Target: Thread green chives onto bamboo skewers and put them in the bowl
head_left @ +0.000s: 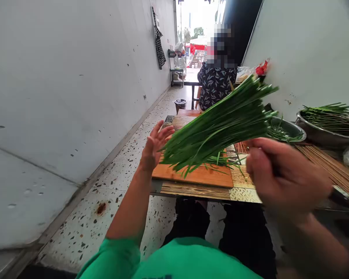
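Note:
A wide, flat fan of green chives [218,126] hangs in the air above the table. A thin wooden skewer tip [231,86] sticks out past its upper edge. My right hand [282,174] is closed in a fist at the lower right side of the fan, holding the skewered chives; the grip itself is partly hidden and blurred. At the other end, my left hand [157,145] is open, fingers apart, palm toward the leaf ends; whether it touches them I cannot tell. Below lies an orange-brown cutting board [192,176] with loose chives [221,160] on it.
At right stand a metal bowl of cut greens [285,131] and a larger metal basin [311,126] with skewered chives. Bare bamboo skewers [328,166] lie in front. A person in a patterned shirt [216,83] sits beyond the table. A bin [180,104] stands on the floor.

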`<move>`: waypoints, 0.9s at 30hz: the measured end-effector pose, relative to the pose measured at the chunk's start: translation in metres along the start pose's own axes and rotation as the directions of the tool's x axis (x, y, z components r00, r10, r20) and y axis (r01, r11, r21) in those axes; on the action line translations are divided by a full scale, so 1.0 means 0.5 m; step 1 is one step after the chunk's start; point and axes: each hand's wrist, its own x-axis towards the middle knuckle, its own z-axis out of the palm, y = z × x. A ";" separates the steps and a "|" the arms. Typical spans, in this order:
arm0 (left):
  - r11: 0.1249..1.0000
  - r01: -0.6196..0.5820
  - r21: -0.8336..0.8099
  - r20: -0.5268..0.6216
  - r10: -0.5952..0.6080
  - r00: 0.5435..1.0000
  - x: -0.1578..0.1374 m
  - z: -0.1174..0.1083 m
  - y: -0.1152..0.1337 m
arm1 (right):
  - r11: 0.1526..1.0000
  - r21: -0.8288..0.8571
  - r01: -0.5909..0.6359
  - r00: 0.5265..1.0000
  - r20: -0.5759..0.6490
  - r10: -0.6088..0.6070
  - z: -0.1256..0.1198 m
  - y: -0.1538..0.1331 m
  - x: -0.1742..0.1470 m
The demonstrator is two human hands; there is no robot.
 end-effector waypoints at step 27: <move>0.296 -0.659 0.691 0.719 -0.192 0.668 0.093 0.209 -0.165 | 0.860 0.182 -0.477 0.879 0.084 0.470 0.150 0.173 -0.353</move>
